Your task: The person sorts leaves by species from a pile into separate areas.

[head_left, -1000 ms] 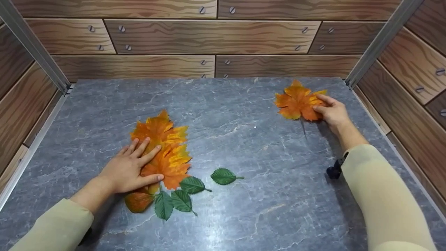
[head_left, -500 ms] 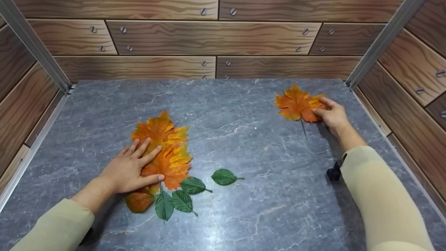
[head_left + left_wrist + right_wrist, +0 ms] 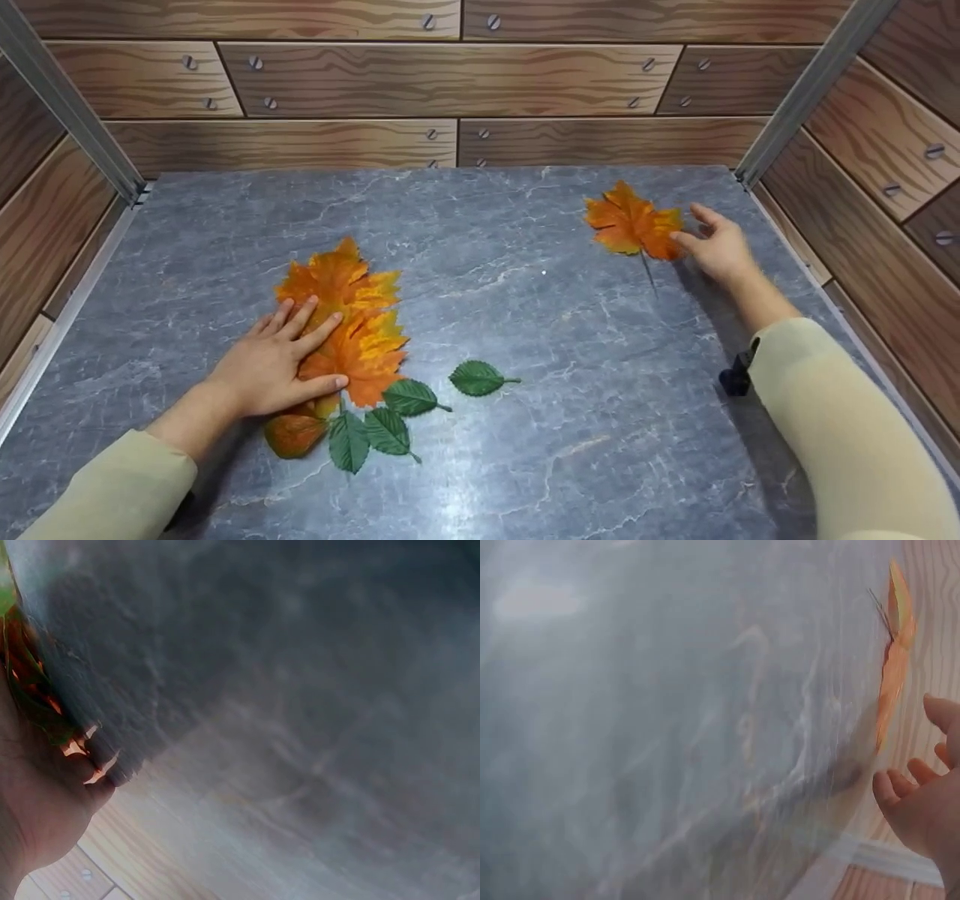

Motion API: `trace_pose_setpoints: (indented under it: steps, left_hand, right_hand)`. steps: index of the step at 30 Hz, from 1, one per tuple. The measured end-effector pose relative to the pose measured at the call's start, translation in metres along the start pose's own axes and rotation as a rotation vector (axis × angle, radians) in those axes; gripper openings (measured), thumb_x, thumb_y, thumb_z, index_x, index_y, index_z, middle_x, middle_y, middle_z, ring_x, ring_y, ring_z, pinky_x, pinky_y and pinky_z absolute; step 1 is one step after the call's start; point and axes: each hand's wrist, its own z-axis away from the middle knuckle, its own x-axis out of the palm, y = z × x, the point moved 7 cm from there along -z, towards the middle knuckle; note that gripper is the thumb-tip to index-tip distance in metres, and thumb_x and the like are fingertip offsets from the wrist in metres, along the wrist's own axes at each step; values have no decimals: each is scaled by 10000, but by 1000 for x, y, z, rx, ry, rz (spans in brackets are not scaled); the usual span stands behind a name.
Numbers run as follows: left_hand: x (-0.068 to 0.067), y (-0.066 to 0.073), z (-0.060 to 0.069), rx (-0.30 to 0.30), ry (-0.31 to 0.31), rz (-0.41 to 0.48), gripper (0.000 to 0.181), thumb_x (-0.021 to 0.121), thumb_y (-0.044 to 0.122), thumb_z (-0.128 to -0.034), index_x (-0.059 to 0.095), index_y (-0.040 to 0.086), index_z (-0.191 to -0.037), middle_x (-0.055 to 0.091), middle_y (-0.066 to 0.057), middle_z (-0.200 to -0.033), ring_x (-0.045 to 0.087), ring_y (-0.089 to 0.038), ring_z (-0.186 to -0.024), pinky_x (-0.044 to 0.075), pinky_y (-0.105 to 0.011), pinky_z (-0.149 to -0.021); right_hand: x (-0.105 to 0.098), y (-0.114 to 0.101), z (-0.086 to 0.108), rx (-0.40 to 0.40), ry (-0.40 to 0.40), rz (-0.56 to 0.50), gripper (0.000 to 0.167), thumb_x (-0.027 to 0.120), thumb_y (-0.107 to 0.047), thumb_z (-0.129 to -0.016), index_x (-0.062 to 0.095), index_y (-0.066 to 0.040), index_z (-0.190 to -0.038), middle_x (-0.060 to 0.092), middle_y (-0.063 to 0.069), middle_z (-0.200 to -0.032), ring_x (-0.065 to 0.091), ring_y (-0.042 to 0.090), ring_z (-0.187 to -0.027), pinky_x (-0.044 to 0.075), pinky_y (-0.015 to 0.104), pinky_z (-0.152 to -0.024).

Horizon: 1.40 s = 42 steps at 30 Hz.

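Orange leaves [image 3: 367, 334] under the flat, spread left hand [image 3: 266, 364], one maple leaf [image 3: 634, 223] just beside the loosely spread right hand [image 3: 718, 249]

No text, label, brand, number or sign can be read in any view.

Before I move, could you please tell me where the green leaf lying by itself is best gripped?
I'd pinch the green leaf by its short stem, probably coming from the right, since the stem points that way, away from the left hand.
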Motion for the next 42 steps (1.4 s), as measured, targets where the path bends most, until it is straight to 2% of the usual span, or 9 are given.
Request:
trace_pose_setpoints:
  steps: [3, 6, 8, 11, 14, 21, 33, 38, 42]
  left_hand:
    - [1, -1, 2, -5, -2, 0, 942, 455, 817, -975, 291, 236, -1697, 168, -211, -1740, 141, -542, -1564, 184, -717, -1218]
    - [3, -2, 3, -13, -8, 1, 952, 448, 827, -970, 289, 235, -1698, 160, -209, -1742, 132, -537, -1568, 180, -719, -1219]
    - [4, -3, 4, -20, -14, 4, 956, 447, 831, -966, 287, 238, -1698, 155, -206, -1744, 126, -535, -1569, 181, -722, -1217]
    - [4, -4, 4, -23, -15, 6, 958, 451, 832, -965, 290, 237, -1697, 155, -205, -1744, 125, -536, -1569, 183, -725, -1214]
    - [5, -4, 4, -23, -17, 6, 953, 452, 828, -968, 291, 236, -1697, 159, -209, -1742, 128, -540, -1566, 183, -726, -1213]
    - [2, -3, 5, -22, -20, 0, 939, 458, 812, -978, 293, 231, -1697, 163, -216, -1740, 132, -552, -1561, 185, -736, -1206]
    - [-6, 5, -1, 2, -18, 42, 951, 504, 799, -969, 305, 219, -1695, 174, -242, -1732, 139, -575, -1550, 182, -743, -1202]
    - [-15, 6, 0, 13, 19, 73, 935, 516, 777, -980, 287, 226, -1700, 147, -237, -1739, 131, -554, -1562, 178, -755, -1196]
    - [-28, 8, 5, 0, 89, 120, 907, 553, 732, -993, 278, 239, -1703, 154, -225, -1741, 142, -531, -1570, 202, -760, -1187]
  right_hand:
    - [14, -19, 6, -140, -27, 166, 727, 672, -286, -1066, 344, 32, -1632, 329, 325, -1646, 318, 538, -1504, 278, 640, -1219]
    - [35, -36, 17, -246, -117, 322, 760, 653, -388, -1067, 343, -1, -1643, 265, 316, -1678, 261, 574, -1511, 202, 707, -1214]
    - [49, -40, 25, -260, -211, 404, 809, 598, -494, -1073, 289, -54, -1677, 164, 289, -1720, 175, 580, -1537, 152, 748, -1201]
    - [66, -37, 34, -222, -331, 480, 870, 497, -613, -1076, 188, -102, -1709, 34, 246, -1751, 36, 561, -1566, 70, 765, -1200]
    - [75, -33, 38, -191, -388, 518, 874, 425, -643, -1086, 139, -107, -1715, -4, 220, -1758, -43, 532, -1578, 13, 761, -1204]
    - [83, -26, 38, -163, -415, 551, 881, 355, -698, -1076, 111, -151, -1722, -25, 182, -1767, -60, 512, -1585, -60, 772, -1187]
    - [77, -18, 45, -141, -413, 559, 900, 349, -727, -1062, 84, -181, -1726, -51, 130, -1774, -103, 470, -1594, -117, 764, -1177]
    - [79, -17, 46, -148, -406, 558, 898, 351, -721, -1065, 77, -180, -1726, -57, 134, -1772, -120, 468, -1592, -134, 764, -1170]
    - [79, -17, 45, -153, -402, 562, 894, 348, -718, -1067, 69, -184, -1727, -61, 133, -1772, -119, 475, -1589, -142, 768, -1165]
